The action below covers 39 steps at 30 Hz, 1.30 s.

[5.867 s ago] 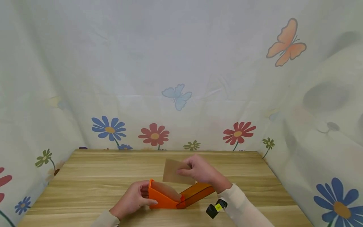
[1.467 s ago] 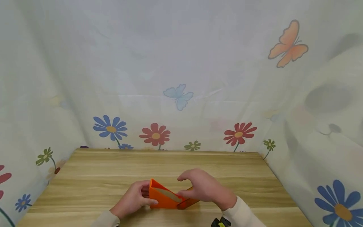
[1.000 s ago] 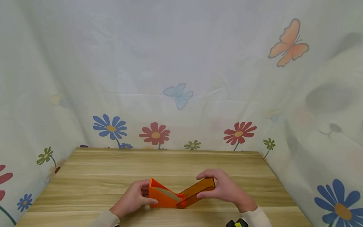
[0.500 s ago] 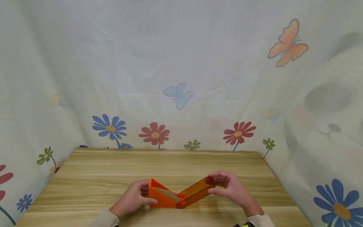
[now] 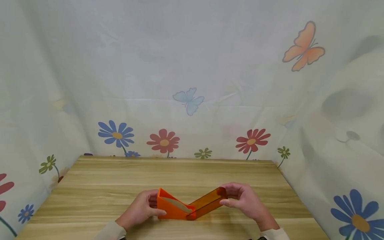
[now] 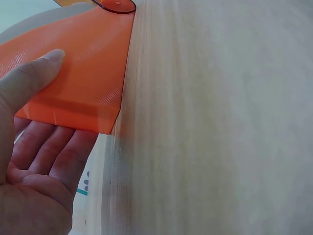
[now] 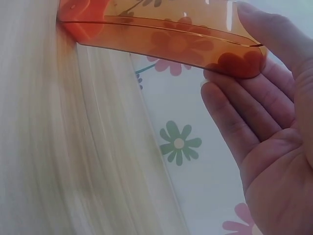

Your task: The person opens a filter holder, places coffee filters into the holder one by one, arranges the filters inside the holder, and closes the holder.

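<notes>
An orange box point(image 5: 172, 212) with a see-through amber lid point(image 5: 208, 203) stands on the table, the lid swung away to the right. Inside the wedge-shaped body lies a thin tan sheet point(image 5: 177, 203), its rim just visible. My left hand point(image 5: 139, 208) grips the box's tall left end, thumb on the near side point(image 6: 34, 81) and fingers behind and below. At the lid's raised far end, my right hand point(image 5: 246, 201) holds it between thumb and fingers; the right wrist view shows the lid point(image 7: 181, 36) running from the orange hinge point(image 7: 85, 19).
The wood-grain table point(image 5: 180, 173) stretches behind and to both sides of the box. A pale cloth point(image 5: 192, 66) printed with flowers and butterflies hangs along the back and both sides.
Earlier the right hand held a tan sheet above the box, then reached inside its mouth. Since then it has moved right, empty of the sheet, and taken hold of the lid's end.
</notes>
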Available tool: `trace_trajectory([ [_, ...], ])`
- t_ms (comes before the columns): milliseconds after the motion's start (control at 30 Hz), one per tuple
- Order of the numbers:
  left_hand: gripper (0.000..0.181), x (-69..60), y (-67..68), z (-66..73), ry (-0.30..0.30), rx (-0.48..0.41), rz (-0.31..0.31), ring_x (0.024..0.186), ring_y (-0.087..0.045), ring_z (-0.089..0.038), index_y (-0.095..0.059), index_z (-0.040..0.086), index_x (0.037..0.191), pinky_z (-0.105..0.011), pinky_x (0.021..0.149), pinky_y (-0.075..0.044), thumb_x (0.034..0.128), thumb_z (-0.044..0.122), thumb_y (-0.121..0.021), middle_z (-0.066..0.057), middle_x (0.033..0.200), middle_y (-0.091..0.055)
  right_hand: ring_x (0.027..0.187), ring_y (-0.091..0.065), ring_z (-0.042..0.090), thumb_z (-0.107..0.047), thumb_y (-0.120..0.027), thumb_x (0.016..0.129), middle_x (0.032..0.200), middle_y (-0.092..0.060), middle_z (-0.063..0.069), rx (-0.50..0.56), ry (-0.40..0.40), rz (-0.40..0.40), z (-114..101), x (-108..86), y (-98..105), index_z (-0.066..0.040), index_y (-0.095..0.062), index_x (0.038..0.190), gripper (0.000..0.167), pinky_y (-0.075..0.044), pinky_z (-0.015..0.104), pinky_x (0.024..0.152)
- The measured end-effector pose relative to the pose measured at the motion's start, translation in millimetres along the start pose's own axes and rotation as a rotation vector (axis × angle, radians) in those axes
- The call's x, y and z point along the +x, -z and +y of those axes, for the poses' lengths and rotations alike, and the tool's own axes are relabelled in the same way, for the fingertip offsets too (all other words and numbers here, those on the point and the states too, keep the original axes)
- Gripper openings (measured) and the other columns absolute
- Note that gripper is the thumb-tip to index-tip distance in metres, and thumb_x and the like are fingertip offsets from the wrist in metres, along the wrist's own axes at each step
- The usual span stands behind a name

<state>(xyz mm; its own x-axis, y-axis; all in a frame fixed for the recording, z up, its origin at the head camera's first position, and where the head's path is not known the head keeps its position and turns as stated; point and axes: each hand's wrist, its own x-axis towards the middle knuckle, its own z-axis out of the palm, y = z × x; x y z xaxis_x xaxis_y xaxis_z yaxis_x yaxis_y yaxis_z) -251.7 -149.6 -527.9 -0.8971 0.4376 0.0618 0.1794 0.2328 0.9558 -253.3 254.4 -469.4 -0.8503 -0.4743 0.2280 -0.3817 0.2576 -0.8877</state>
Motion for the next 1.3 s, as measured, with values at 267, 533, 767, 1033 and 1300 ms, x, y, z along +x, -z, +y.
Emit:
trace_trajectory([
  [267, 0.049, 0.1, -1.1, 1.9, 0.000, 0.015, 0.008, 0.099, -0.073, -0.020, -0.070, 0.015, 0.121, -0.026, 0.086, -0.061, 0.0790, 0.032, -0.090, -0.003, 0.115, -0.076, 0.100, -0.075, 0.013, -0.013, -0.080, 0.089, 0.115, -0.075, 0.021, -0.014, -0.010, 0.007, -2, 1.4, -1, -0.001, -0.069, 0.123, 0.038, -0.061, 0.024, 0.084],
  [533, 0.048, -0.9, -0.4, 4.7, -0.020, 0.029, 0.004, 0.097, -0.074, -0.017, -0.071, 0.014, 0.120, -0.025, 0.085, -0.061, 0.0796, 0.030, -0.089, -0.004, 0.114, -0.077, 0.099, -0.075, 0.013, -0.015, -0.082, 0.088, 0.112, -0.076, 0.016, -0.063, 0.007, 0.049, -12, 5.6, -10, -0.004, -0.071, 0.121, 0.037, -0.060, 0.022, 0.086],
  [767, 0.049, -0.8, -0.2, 1.6, -0.013, 0.030, 0.009, 0.098, -0.073, -0.017, -0.070, 0.014, 0.120, -0.024, 0.085, -0.060, 0.0786, 0.031, -0.090, -0.003, 0.114, -0.077, 0.098, -0.073, 0.011, -0.019, -0.082, 0.087, 0.113, -0.077, 0.012, -0.062, 0.058, 0.110, -28, 21.6, -41, -0.006, -0.070, 0.125, 0.041, -0.057, 0.021, 0.091],
  [1033, 0.048, -1.1, -3.1, 2.5, -0.021, -0.009, 0.013, 0.097, -0.073, -0.018, -0.070, 0.011, 0.120, -0.023, 0.084, -0.060, 0.0788, 0.025, -0.090, -0.005, 0.114, -0.076, 0.096, -0.073, 0.010, -0.015, -0.085, 0.084, 0.109, -0.078, 0.011, -0.001, 0.071, 0.172, -33, 33.0, -66, -0.009, -0.072, 0.121, 0.040, -0.058, 0.025, 0.091],
  [1300, 0.049, -0.3, -2.3, 1.1, -0.014, -0.010, 0.016, 0.098, -0.073, -0.018, -0.070, 0.012, 0.120, -0.024, 0.084, -0.060, 0.0783, 0.025, -0.091, -0.005, 0.114, -0.076, 0.099, -0.073, 0.013, -0.018, -0.086, 0.084, 0.113, -0.077, 0.010, 0.031, 0.052, 0.170, -37, 41.5, -80, -0.010, -0.072, 0.122, 0.041, -0.057, 0.024, 0.093],
])
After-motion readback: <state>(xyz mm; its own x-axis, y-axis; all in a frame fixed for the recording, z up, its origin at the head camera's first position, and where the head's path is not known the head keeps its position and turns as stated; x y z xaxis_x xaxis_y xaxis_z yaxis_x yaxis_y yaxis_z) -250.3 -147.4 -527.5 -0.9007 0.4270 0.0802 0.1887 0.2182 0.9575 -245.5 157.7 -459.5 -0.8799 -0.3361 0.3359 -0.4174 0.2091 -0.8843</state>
